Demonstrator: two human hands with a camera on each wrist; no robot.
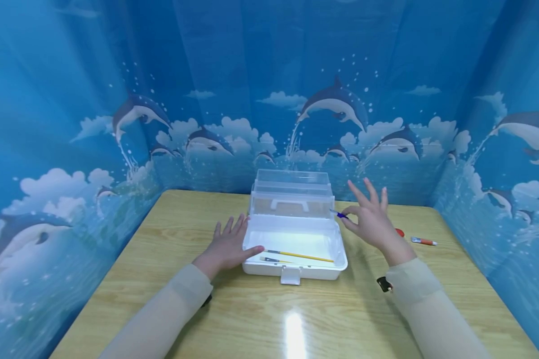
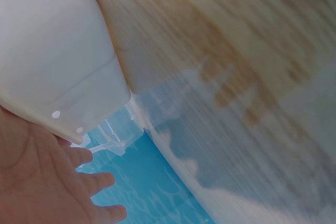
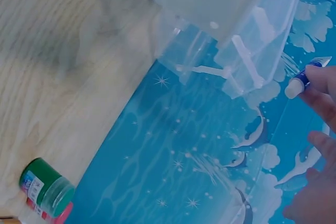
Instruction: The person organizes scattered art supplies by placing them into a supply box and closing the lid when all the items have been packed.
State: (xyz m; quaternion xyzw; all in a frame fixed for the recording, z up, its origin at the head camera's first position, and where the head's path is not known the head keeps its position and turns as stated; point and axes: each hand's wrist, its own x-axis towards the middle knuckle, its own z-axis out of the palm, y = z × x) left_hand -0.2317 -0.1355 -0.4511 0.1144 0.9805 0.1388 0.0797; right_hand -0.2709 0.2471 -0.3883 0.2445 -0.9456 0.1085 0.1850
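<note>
A white box (image 1: 295, 274) with its clear lid (image 1: 292, 189) raised stands on the table. Inside, near its front wall, lie a long yellow paintbrush (image 1: 301, 256) and a shorter brush (image 1: 274, 260). My left hand (image 1: 228, 249) rests against the box's left side, its fingers straight and spread, the thumb over the rim. To the right of the box, my right hand (image 1: 370, 222) pinches a small blue paint tube (image 3: 300, 83) between thumb and forefinger, above the table. The tube's white cap shows in the right wrist view, and the other fingers are spread.
An orange paint tube (image 1: 423, 241) lies right of my right hand. A red item (image 1: 400, 232) is partly hidden by the wrist. In the right wrist view, a green paint jar (image 3: 46, 184) stands beside a red one (image 3: 64, 214). A blue dolphin-print curtain (image 1: 269, 75) surrounds the table.
</note>
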